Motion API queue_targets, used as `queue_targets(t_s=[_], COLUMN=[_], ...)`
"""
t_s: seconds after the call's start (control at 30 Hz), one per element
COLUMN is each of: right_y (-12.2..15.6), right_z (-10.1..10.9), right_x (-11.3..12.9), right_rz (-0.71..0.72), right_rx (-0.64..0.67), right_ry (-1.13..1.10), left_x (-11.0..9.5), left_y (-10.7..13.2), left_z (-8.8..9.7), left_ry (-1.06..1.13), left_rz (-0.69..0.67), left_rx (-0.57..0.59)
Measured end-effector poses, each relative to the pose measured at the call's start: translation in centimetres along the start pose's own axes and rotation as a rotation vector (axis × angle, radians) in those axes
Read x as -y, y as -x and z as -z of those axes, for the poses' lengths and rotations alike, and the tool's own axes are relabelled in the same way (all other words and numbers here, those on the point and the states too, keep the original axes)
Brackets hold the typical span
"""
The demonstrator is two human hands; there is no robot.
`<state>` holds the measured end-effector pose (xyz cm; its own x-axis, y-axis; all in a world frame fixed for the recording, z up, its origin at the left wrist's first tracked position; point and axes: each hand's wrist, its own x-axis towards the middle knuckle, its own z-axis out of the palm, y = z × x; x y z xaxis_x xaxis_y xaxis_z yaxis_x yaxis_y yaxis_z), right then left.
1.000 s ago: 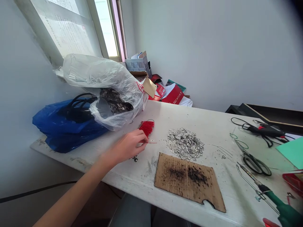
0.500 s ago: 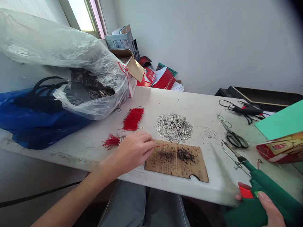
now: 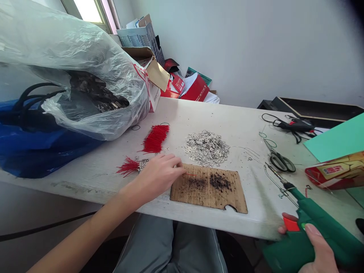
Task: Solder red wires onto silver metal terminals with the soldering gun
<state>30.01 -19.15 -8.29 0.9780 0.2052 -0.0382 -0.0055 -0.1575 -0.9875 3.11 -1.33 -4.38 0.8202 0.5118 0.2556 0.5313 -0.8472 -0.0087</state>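
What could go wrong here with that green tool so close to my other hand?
The green soldering gun in the right hand has a long metal tip; it could burn the left hand pinning a red thread on the scorched cardboard. Its tip could also snag the scissors.

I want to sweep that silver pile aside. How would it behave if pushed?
The silver pile looks like many small loose pieces, so it would probably spread rather than slide whole. Strays already lie around its edge, so some would likely scatter.

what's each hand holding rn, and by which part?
Right hand: green soldering gun, gripped by its handle, a finger at the red trigger. Left hand: fingers pinch one end of a thin red thread over the scorched cardboard.
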Motion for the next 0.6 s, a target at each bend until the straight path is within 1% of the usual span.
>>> queue_targets(t_s=[0.03, 0.1, 0.17, 0.3, 0.47, 0.6], right_y=[0.1, 0.0, -0.2, -0.6, -0.5, -0.4], right_z=[-0.1, -0.1, 0.1, 0.5, 0.7, 0.6], right_x=[0.2, 0.2, -0.1, -1.1, -1.1, -0.8], right_rz=[-0.040, -0.077, -0.064, -0.042, -0.043, -0.054], right_rx=[-0.046, -0.069, -0.051, -0.094, -0.013, -0.013], right_ry=[-0.056, -0.124, -0.111, -0.077, -0.143, -0.178], left_x=[0.0, 0.0, -0.1, -0.8, -1.3, -1.2], left_y=[0.0, 0.0, 0.0, -0.1, -0.9, -1.3], left_z=[0.0, -0.1, -0.2, -0.4, -0.6, -0.7], left_ry=[-0.002, 0.006, 0.023, 0.064, -0.013, -0.051], left_rz=[0.001, 0.007, 0.019, 0.010, -0.029, -0.023], left_rx=[-0.002, -0.009, -0.019, -0.006, 0.017, 0.033])
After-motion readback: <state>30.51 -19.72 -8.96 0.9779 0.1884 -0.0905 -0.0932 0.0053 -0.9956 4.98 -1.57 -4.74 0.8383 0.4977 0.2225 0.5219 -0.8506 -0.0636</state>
